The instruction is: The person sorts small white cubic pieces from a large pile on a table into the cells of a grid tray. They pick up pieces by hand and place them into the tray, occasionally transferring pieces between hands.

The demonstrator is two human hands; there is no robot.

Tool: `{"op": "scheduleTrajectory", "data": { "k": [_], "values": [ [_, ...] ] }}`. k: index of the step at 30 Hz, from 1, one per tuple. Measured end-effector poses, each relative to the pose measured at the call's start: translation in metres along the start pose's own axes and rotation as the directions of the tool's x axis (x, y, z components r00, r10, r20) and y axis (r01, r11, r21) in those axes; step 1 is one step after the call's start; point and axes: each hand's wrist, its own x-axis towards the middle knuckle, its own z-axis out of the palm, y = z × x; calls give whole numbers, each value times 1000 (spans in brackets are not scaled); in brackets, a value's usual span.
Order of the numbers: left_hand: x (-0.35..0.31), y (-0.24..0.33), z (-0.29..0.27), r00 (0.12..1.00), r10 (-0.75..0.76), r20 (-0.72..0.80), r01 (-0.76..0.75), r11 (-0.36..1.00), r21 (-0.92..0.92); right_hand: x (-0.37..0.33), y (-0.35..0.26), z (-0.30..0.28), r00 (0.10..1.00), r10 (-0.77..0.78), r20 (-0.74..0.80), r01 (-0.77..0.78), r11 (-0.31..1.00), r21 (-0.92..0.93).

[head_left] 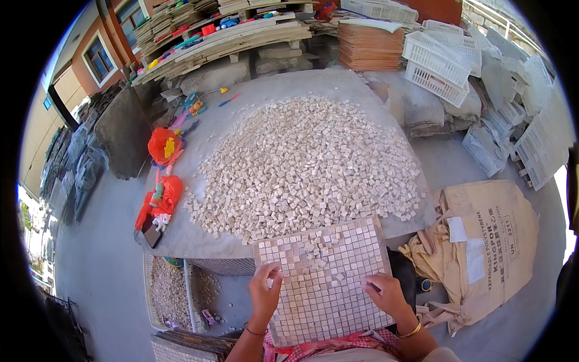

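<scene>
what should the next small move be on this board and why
Probably bring the left hand inward to the loose cubes on the upper part of the board and straighten one: they lie askew there, while the lower rows look neatly lined up. That hand is near the board's left edge; whether it already holds a cube, I can't tell.

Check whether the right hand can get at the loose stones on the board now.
Probably yes: the loose stones lie uncovered on the board, the right hand is close by on its right side, and the left hand leaves the way free.
</scene>
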Motion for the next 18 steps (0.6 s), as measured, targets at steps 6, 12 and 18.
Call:
{"op": "scheduleTrajectory", "data": {
  "k": [6,12,18],
  "values": [
    [47,7,55,916,370,155,-400,831,386,-25,5,-11,1000,28,-11,-28,998,54],
    [65,-8,47,951,278,135,-309,862,402,-32,15,-21,995,64,-79,-59,996,69],
    [60,-16,17,994,92,60,-106,953,283,-42,35,-18,986,112,-127,-105,992,65]
  ]
}}
